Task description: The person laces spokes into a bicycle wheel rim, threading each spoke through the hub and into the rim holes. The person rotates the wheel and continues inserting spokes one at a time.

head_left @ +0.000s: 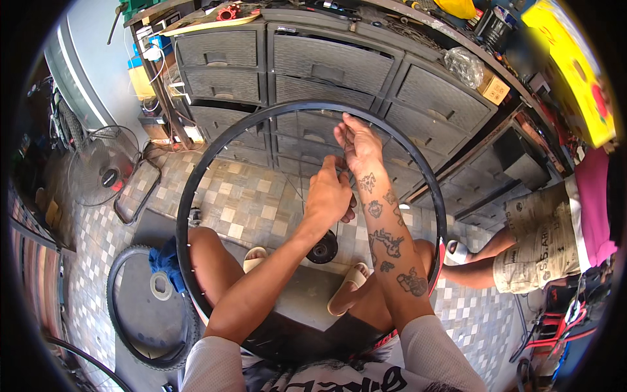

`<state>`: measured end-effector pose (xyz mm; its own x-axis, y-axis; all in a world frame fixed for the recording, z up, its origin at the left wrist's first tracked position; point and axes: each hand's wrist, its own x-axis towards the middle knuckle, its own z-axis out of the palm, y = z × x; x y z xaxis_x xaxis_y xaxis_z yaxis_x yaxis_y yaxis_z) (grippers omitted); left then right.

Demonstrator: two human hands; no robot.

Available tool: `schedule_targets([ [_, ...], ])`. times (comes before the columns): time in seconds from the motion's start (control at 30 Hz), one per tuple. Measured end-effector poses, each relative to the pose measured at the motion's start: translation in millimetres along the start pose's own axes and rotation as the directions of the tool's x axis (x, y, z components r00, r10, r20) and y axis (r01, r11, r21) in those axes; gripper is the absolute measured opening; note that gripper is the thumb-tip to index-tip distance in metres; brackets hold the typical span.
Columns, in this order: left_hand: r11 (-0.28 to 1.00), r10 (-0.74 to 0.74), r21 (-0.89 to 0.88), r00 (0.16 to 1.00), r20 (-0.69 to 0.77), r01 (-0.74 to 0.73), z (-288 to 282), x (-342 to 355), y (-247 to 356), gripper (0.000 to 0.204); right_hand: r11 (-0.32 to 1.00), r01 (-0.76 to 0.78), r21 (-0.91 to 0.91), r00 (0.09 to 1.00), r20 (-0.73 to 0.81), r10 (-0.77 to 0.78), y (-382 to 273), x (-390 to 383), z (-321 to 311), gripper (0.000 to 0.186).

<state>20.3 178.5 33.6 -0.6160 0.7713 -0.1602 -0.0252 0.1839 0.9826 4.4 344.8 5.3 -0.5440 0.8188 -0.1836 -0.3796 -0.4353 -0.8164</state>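
A large black bicycle wheel rim (pixel 189 176) stands around both my forearms, its lower part at my lap. Its black hub (pixel 322 248) shows between my legs, with a few thin spokes faintly visible. My left hand (pixel 328 193) is closed inside the rim's circle, above the hub; whatever its curled fingers grip is hidden. Just beyond it, my right hand (pixel 360 145) reaches up to the far inner side of the rim. Its fingers are bent together close to the rim, around something too small to make out.
Grey drawer units (pixel 326 62) stand ahead under a cluttered bench. At the left are a floor fan (pixel 104 166), a bicycle tire (pixel 117 313) on the floor and a blue cloth (pixel 168 262). Another person in patterned shorts (pixel 532 242) is at the right.
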Motion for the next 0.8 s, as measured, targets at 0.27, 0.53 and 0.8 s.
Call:
schedule_targets([
  [0.27,1.0,0.014,0.014,1.0,0.006,-0.014,-2,11,4,0.025,0.995,-0.068,0.08,0.993,0.104,0.059,-8,1,1,0.021],
  [0.53,0.999,0.052,-0.001,0.998,-0.021,-0.052,4,22,-12,0.025,0.995,-0.018,0.101,1.0,0.0,0.018,2,16,3,0.015],
  [0.8,0.998,0.055,-0.041,0.998,-0.029,-0.056,8,39,-16,0.018,0.984,-0.029,0.175,0.992,0.125,0.007,8,26,-3,0.022],
])
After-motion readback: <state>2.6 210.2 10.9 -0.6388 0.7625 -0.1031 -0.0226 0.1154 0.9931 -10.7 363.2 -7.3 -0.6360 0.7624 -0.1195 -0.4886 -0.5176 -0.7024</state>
